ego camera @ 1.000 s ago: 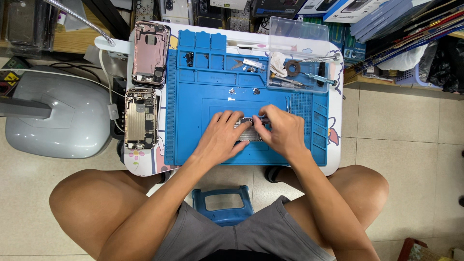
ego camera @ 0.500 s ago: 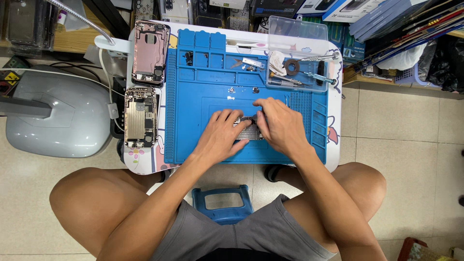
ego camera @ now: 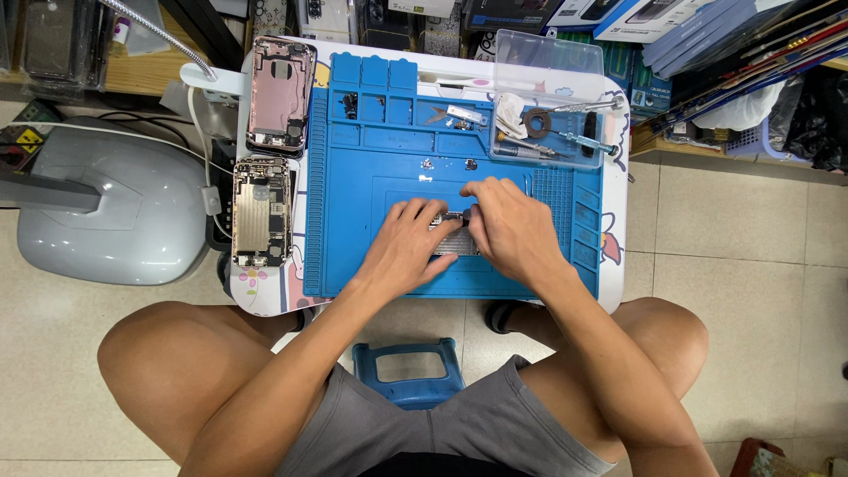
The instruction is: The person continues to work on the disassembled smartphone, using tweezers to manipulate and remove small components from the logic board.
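Hands met over a small grey part in the middle of the blue mat. Most of the part was hidden, so I could not tell what it was. The left hand lay flat with its fingers spread, pressing down on the part's left side. The right hand was curled over the right side, its fingers bent down at the part's top edge. I could not tell if it pinched something tiny there.

Farther up the mat lay a few little screws and small metal bits. A clear box sat at the mat's top right corner, with screwdrivers and a dark ring inside. Left of the mat, two open phone backs lay on the white table: a pink one above and a gold one below. A grey lamp base stood on the floor beside the table. A blue stool showed between the person's knees.
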